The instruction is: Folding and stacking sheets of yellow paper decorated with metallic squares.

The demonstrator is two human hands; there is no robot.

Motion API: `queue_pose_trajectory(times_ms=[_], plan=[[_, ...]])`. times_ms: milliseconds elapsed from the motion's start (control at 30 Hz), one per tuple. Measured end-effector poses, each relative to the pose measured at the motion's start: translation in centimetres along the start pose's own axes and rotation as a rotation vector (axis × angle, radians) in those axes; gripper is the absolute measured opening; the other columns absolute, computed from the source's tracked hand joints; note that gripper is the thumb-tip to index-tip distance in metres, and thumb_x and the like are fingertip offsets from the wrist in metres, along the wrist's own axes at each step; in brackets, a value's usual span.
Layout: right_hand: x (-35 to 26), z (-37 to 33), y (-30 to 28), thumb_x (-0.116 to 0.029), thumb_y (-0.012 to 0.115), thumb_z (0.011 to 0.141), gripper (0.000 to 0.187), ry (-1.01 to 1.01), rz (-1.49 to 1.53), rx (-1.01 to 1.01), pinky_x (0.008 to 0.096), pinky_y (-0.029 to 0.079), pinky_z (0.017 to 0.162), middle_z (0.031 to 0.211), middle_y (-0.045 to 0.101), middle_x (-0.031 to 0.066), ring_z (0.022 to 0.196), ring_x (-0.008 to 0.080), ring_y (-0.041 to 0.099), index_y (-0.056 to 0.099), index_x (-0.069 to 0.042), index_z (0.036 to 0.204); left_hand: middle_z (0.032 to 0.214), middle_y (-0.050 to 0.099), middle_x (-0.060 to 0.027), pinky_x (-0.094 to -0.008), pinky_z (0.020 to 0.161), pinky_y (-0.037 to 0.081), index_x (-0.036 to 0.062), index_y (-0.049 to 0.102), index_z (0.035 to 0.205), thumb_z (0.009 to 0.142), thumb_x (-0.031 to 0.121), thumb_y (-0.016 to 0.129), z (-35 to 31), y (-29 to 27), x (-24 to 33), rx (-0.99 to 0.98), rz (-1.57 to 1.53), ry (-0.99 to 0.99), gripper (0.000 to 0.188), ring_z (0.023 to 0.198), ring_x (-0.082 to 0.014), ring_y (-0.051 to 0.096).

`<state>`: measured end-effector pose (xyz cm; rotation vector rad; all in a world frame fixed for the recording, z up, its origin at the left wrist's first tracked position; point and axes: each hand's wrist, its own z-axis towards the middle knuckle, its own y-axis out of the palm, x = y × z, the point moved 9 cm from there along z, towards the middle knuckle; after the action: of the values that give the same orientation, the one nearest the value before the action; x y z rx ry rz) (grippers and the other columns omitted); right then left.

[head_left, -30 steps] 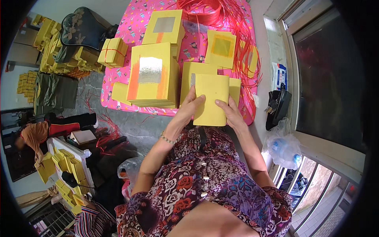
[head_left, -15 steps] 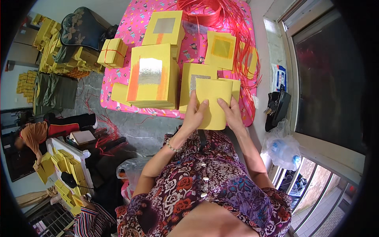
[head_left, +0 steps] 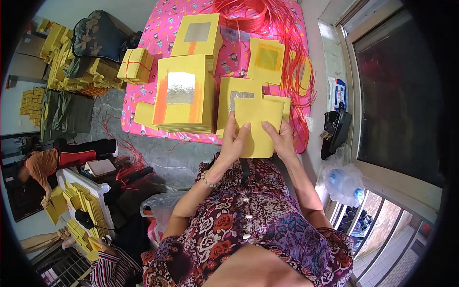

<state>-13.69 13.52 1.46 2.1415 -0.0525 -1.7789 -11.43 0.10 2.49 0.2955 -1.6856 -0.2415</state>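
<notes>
Over the front edge of the table, my left hand [head_left: 233, 142] and my right hand [head_left: 284, 141] grip a sheaf of yellow joss paper [head_left: 256, 131] by its two sides. Both thumbs press flat on its plain face; the other fingers are hidden behind it. The sheaf bows slightly at the top. Just beyond it, partly covered, lies a stack of joss paper with a silver square [head_left: 228, 86]. To the left rises a taller stack [head_left: 179, 112] with a silver square and orange bands.
A pink patterned cloth [head_left: 160, 28] covers the table. On it are more yellow stacks [head_left: 266, 71], a bundle tied with red cord [head_left: 135, 66] and tangled red strips [head_left: 289, 43]. At lower left, co-workers handle yellow paper at a white table [head_left: 106, 210]. A window [head_left: 397, 95] stands right.
Both hands keep their hold on the joss paper, whose top edge has dipped slightly toward me. The stacks on the table have not moved.
</notes>
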Motion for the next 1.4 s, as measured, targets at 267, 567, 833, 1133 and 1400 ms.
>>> queue_pose_trajectory(times_ms=[267,567,833,1133,1400], plan=[[-0.2,-0.1,0.1,-0.015,0.063,0.095,0.032,-0.003,-0.032,-0.027,0.0249,0.051,0.08,0.109,0.067,0.007,0.094,0.0097,0.063,0.058,0.002,0.121,0.131,0.052,-0.0128,-0.0294,0.099,0.041,-0.0009,0.034,0.141,0.099,0.01,0.049,-0.2,-0.6,0.8,0.021,0.05,0.048,0.046,0.119,-0.0167,0.05],[0.4,1.4,-1.7,-0.016,0.061,0.096,0.025,0.062,-0.014,0.106,0.0232,0.051,0.076,0.097,0.07,0.0047,0.085,0.0076,0.064,0.064,0.001,0.113,0.13,0.054,-0.0111,-0.0304,0.099,0.042,-0.0001,0.041,0.134,0.098,0.006,0.049,0.7,-1.6,-1.2,0.035,0.016,-0.089,0.038,0.118,-0.0155,0.052],[1.8,2.7,-3.4,-0.022,0.062,0.095,0.027,0.133,-0.009,0.154,0.0226,0.051,0.069,0.093,0.069,0.0047,0.079,0.0072,0.063,0.065,0.002,0.109,0.126,0.057,-0.0117,-0.03,0.094,0.045,-0.0012,0.038,0.138,0.097,0.004,0.05,1.8,-2.0,-3.0,-0.055,-0.131,-0.299,0.044,0.113,-0.0176,0.056],[3.4,1.3,-2.8,-0.028,0.063,0.094,0.031,0.29,-0.228,-0.014,0.0209,0.048,0.053,0.08,0.069,0.0027,0.065,0.0067,0.063,0.069,0.001,0.101,0.121,0.06,-0.0123,-0.0306,0.09,0.05,-0.0009,0.045,0.131,0.097,0.003,0.05,2.8,-3.0,-5.0,-0.06,-0.145,-0.418,0.035,0.107,-0.0183,0.06],[4.6,0.3,-3.1,-0.027,0.065,0.093,0.032,0.42,-0.254,-0.082,0.0244,0.053,0.062,0.084,0.07,0.0047,0.071,0.0093,0.065,0.069,0.003,0.103,0.117,0.062,-0.012,-0.0324,0.086,0.052,-0.001,0.049,0.127,0.097,0.004,0.051,3.0,-2.9,-5.8,-0.064,-0.154,-0.502,0.03,0.103,-0.019,0.062]])
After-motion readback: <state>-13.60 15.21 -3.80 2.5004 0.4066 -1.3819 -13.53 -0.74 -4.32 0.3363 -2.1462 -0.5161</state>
